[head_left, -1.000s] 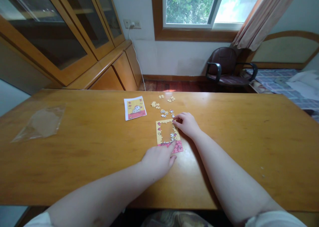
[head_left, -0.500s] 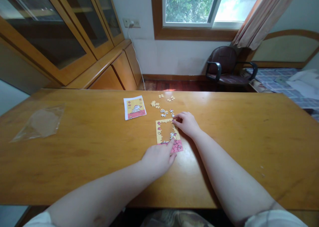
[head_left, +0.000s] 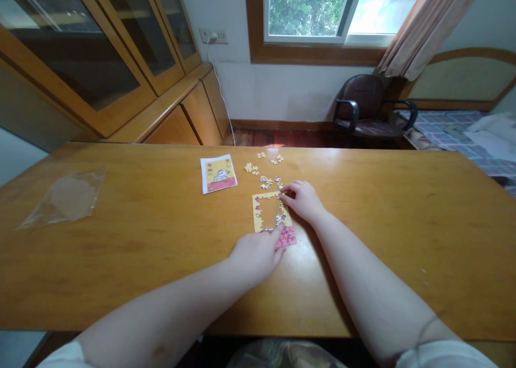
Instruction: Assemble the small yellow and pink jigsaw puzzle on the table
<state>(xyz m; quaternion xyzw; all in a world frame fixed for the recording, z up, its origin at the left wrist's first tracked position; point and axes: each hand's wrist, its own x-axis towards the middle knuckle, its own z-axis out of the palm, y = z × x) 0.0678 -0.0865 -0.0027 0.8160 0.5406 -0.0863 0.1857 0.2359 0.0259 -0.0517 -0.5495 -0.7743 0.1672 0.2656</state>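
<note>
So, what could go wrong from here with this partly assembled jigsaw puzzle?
The left hand has a fingertip on the lower part of the jigsaw puzzle; uneven pressure there might pop interlocked pieces apart. The right hand is at the upper right corner, where a nudge could skew the narrow border, as the middle is unfilled. It might also knock the loose pieces lying just beyond the top edge.

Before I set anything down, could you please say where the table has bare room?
There's room between the plastic bag and picture card; also right of the right forearm, barring tiny specks. It's crowded around the unfinished puzzle, loose pieces, left hand and right hand.
</note>
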